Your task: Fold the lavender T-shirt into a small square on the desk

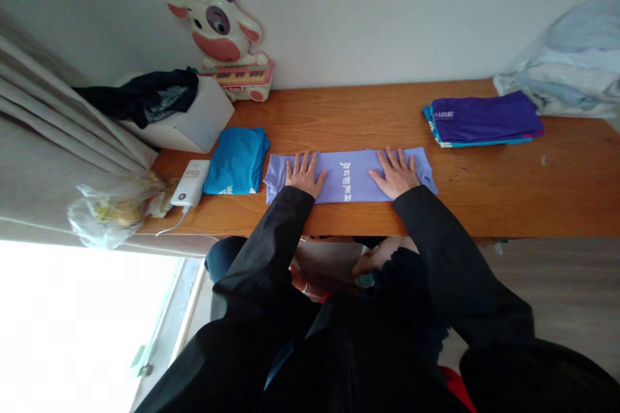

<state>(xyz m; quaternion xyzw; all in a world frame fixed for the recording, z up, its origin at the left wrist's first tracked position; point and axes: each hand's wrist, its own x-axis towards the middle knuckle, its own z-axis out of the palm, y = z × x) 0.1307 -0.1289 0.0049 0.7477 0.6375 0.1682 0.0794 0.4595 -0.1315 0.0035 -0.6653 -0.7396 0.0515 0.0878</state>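
Observation:
A lavender cloth (358, 174) with white lettering lies folded into a long strip near the front edge of the wooden table. My left hand (303, 174) rests flat on its left part, fingers spread. On its right part lies my right hand (396, 173), palm down with the fingers apart. Just left of the strip is a folded blue cloth (236, 160). Farther back on the right, a folded purple cloth (487, 119) sits on top of a blue one (443, 142).
On the left are a white power bank (191, 182) with a cable, a plastic bag (109, 213), and a white box (208, 116) under dark fabric (165, 93). A cow toy (223, 32) leans on the wall. Pale clothes (576, 71) fill the table's (339, 113) back right corner.

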